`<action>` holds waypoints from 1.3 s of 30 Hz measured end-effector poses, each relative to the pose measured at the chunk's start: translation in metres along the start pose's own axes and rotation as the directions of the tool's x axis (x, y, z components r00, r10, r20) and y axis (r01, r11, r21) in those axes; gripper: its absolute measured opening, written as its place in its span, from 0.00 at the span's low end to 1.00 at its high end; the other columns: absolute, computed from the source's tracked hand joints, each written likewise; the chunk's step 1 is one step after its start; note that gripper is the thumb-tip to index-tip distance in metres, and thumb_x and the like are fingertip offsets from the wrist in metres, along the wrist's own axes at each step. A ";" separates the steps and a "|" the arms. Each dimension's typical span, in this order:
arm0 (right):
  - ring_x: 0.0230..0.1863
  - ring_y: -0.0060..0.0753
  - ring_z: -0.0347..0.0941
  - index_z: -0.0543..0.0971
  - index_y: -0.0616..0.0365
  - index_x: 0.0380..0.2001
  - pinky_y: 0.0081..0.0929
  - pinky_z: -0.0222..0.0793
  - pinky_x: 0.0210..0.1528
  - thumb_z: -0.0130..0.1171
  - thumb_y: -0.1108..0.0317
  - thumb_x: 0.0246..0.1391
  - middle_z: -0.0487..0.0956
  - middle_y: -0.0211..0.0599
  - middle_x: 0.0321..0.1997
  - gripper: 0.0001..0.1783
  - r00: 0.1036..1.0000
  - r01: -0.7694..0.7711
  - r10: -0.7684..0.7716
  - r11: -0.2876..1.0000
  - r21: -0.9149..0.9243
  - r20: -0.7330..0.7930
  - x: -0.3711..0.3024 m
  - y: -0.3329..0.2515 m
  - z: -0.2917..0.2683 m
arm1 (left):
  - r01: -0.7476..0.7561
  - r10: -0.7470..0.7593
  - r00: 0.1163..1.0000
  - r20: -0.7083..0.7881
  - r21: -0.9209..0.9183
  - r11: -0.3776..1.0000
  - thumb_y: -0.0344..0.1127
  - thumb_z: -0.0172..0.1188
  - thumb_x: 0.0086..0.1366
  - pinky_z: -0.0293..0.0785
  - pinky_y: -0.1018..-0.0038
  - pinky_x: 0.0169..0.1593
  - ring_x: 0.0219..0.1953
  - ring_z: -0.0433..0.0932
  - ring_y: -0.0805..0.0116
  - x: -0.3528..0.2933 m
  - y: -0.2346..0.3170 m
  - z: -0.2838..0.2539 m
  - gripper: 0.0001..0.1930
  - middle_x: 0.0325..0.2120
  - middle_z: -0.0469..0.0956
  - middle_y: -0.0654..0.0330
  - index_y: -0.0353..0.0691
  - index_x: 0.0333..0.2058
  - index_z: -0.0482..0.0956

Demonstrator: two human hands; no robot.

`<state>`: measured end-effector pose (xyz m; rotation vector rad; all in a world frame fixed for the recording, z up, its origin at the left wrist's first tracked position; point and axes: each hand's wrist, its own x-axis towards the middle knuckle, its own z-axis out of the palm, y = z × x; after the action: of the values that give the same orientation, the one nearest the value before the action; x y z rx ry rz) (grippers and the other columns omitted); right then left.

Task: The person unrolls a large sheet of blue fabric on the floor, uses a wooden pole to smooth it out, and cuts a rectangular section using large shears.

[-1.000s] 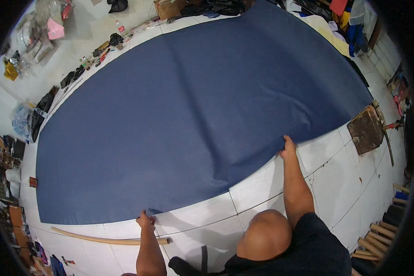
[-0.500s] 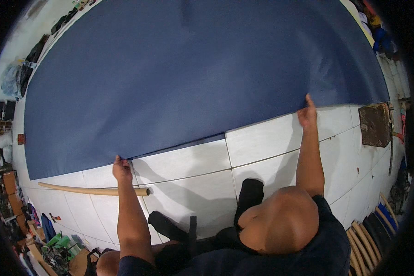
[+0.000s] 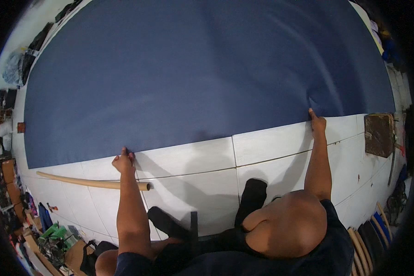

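Observation:
A large dark blue sheet [image 3: 184,83], smooth like vinyl or fabric, covers most of the floor ahead of me. With thumb on top, my left hand [image 3: 124,162] pinches its near edge left of centre. Farther right, my right hand [image 3: 317,124] grips the same edge, thumb pressed on the upper face; its other fingers are partly hidden. A crease and a curved ripple run out from the sheet by my right hand. A tan cardboard tube [image 3: 92,183] lies on the tiles, partly behind my left forearm.
White floor tiles [image 3: 193,184] lie between the sheet and my feet. A brown, worn block [image 3: 378,134] sits by the sheet's right corner. Several tan rolls [image 3: 361,250] stand at lower right. Clutter lines the left side, including a green object [image 3: 55,232].
The strip of blue layer showing under the near edge is gone, and that edge now runs straighter. A sharper ripple has formed near my right hand. The view has turned slightly.

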<state>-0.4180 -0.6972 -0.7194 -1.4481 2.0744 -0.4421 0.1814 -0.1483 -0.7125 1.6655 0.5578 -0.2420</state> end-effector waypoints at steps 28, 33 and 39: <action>0.56 0.45 0.70 0.82 0.51 0.42 0.40 0.66 0.54 0.66 0.65 0.48 0.77 0.39 0.51 0.15 0.407 0.801 -0.694 0.584 0.133 0.594 -0.288 -0.134 0.081 | -0.987 0.326 0.068 0.943 0.111 -0.116 0.39 0.69 0.55 0.62 0.43 0.62 0.61 0.68 0.45 -0.127 -0.007 0.068 0.24 0.54 0.74 0.49 0.44 0.51 0.79; 0.60 0.42 0.68 0.81 0.51 0.47 0.42 0.64 0.59 0.59 0.71 0.49 0.77 0.37 0.54 0.18 -0.036 0.995 -0.950 -0.005 0.099 0.310 -0.295 -0.115 0.122 | -0.985 0.288 0.079 0.954 0.120 -0.125 0.41 0.68 0.57 0.62 0.42 0.62 0.60 0.69 0.46 -0.140 0.003 0.078 0.23 0.55 0.73 0.50 0.43 0.51 0.79; 0.58 0.45 0.69 0.81 0.49 0.46 0.45 0.68 0.57 0.59 0.70 0.49 0.77 0.38 0.52 0.18 -0.027 0.999 -0.920 -0.010 0.046 0.391 -0.299 -0.126 0.117 | -0.992 0.366 0.075 0.927 0.032 0.123 0.46 0.62 0.60 0.63 0.51 0.60 0.56 0.70 0.47 -0.139 0.040 0.066 0.23 0.50 0.74 0.48 0.39 0.50 0.78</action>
<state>-0.1753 -0.4580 -0.6625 -2.8282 0.3763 -0.3737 0.0912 -0.2466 -0.6254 2.1099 -1.4550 -0.3104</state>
